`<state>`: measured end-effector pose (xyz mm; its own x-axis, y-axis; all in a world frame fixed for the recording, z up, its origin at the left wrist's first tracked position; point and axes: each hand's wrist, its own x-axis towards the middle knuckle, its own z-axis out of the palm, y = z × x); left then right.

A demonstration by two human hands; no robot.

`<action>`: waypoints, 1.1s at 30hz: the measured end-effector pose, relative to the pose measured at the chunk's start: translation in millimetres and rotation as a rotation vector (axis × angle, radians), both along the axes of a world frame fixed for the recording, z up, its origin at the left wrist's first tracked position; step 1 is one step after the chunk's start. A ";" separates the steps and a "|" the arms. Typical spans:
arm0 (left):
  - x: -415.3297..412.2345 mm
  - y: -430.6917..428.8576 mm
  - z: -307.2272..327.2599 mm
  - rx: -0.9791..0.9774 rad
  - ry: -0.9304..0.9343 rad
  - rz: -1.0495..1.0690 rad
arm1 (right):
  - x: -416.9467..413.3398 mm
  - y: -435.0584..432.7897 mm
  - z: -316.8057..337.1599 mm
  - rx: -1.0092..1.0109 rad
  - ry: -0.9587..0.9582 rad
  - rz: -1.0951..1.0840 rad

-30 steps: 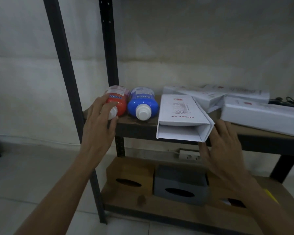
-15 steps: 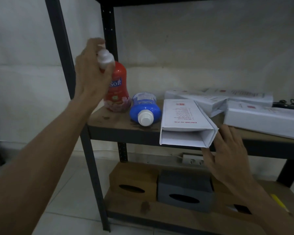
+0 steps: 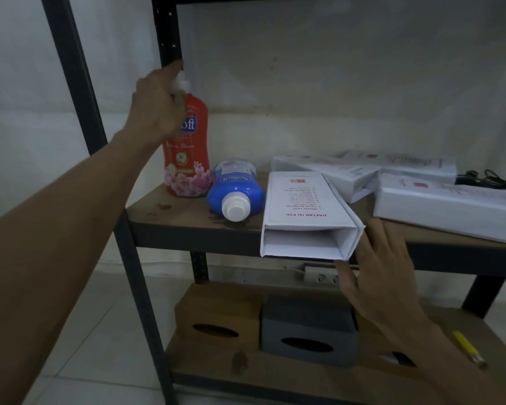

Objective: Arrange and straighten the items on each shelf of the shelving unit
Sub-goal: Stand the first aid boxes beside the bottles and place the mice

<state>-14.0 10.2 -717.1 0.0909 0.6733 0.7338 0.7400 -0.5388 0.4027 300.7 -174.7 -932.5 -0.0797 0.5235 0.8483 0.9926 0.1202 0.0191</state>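
1. Our left hand (image 3: 158,106) is wrapped around the white cap and neck of the red bottle (image 3: 187,159). It is holding the bottle from the top.
2. The red bottle stands up on the left back part of the middle shelf (image 3: 158,209), close to the dark post (image 3: 170,30).
3. We think the step now is to set this bottle straight. We should check that its bottom sits flat, turn the picture side to the front, and let go slowly so it does not tip.
4. The blue bottle (image 3: 235,191) lies on its side just beside the red one, with its white cap pointing at us. It may roll, so it likely needs standing up next.
5. Our right hand (image 3: 377,267) is open wide, with fingers spread. It touches the front corner of the white box (image 3: 301,211), which sticks out past the shelf edge.
6. We should push that box back gently so it cannot fall.
7. More white boxes (image 3: 438,200) lie crooked on the right.
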 end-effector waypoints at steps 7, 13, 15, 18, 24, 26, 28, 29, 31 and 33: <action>2.5 -15.9 -28.1 0.018 -0.060 -0.012 | 2.9 0.6 -1.5 0.006 -0.006 0.021; 13.2 -88.5 -115.8 -0.031 -0.018 -0.308 | 2.3 0.9 -3.2 -0.028 0.013 0.011; 11.1 -99.9 -130.8 -0.152 0.259 -0.405 | 2.4 -0.6 -1.5 -0.040 0.006 0.018; 8.6 -97.6 -139.6 -0.176 0.466 -0.384 | 4.0 -2.8 0.1 -0.075 0.000 0.024; 13.8 -90.7 -122.9 -0.070 0.464 -0.319 | 3.3 -3.1 0.0 -0.085 0.014 0.031; 13.3 -89.6 -116.0 -0.080 0.485 -0.304 | 3.0 -3.8 -0.1 -0.079 0.008 0.033; 10.5 -86.4 -110.5 -0.097 0.482 -0.322 | 3.2 -5.2 0.0 -0.069 0.002 0.036; 7.7 -84.2 -107.7 -0.107 0.469 -0.333 | 3.3 -5.1 -0.1 -0.065 0.001 0.038; 0.6 -80.5 -102.4 -0.147 0.461 -0.358 | 3.2 -5.3 -0.1 -0.059 0.003 0.041; -3.9 -79.1 -100.5 -0.170 0.497 -0.380 | 3.3 -4.8 -0.5 -0.060 -0.001 0.038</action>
